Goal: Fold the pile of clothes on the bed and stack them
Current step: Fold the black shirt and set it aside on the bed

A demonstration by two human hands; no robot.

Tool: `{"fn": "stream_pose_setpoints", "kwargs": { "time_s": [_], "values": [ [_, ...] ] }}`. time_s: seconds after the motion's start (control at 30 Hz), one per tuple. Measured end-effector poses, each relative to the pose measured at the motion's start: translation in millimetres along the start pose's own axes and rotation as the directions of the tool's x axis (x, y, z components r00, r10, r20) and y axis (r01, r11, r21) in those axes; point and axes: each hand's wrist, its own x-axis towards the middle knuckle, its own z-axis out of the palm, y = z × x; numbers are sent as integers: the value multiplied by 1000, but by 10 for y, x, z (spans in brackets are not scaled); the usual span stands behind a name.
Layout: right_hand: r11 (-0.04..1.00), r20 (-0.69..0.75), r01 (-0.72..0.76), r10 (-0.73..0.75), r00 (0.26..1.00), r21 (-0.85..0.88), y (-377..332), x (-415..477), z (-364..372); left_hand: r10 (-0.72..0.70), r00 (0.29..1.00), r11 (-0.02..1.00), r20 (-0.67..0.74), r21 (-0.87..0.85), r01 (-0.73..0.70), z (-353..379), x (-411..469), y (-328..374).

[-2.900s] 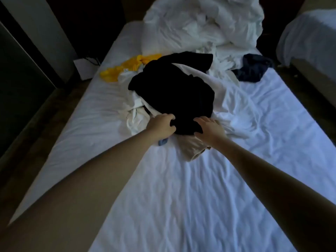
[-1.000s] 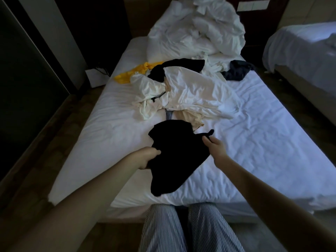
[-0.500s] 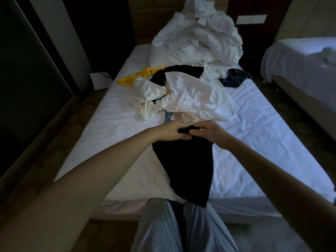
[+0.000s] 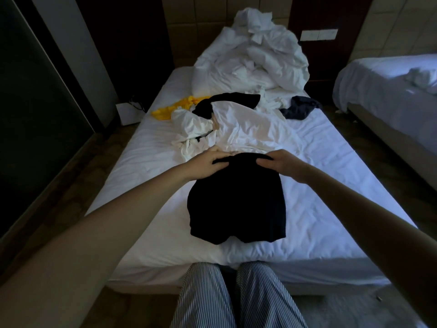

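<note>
A pair of black shorts (image 4: 236, 200) lies spread on the near end of the bed (image 4: 331, 185). My left hand (image 4: 208, 163) grips its far left corner at the waistband. My right hand (image 4: 279, 162) grips the far right corner. Just beyond the shorts is the pile: a white shirt (image 4: 248, 131), crumpled white cloth (image 4: 189, 131), another black garment (image 4: 227, 102), a yellow garment (image 4: 175, 108) and a dark navy garment (image 4: 300, 110).
A heap of white bedding (image 4: 255, 62) fills the head of the bed. A second bed (image 4: 387, 91) stands to the right across a narrow gap. A dark wall runs along the left. My striped trouser legs (image 4: 236, 299) touch the bed's foot.
The black shorts were pulled off the pile toward the foot of the bed. My hands, together at its top edge half a second ago, have moved apart and laid it out flat.
</note>
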Motion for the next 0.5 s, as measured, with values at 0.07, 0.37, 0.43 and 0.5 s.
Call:
{"fn": "stream_pose_setpoints", "kwargs": {
  "time_s": [0.07,0.37,0.43,0.5],
  "values": [
    [1000,-93,22,-21,995,8,-49,17,50,46,999,999,9,-8,-46,15,-28,0],
    [847,-77,52,-109,991,-530,-376,114,-184,-60,978,962,-201,-273,3,-32,61,180],
    [846,-118,107,-195,974,-522,-499,110,-170,2,998,974,-68,-226,-17,30,87,241],
    [885,-75,191,-245,967,-424,-613,117,-112,1,1000,992,13,-127,0,114,139,344]
  ]
}}
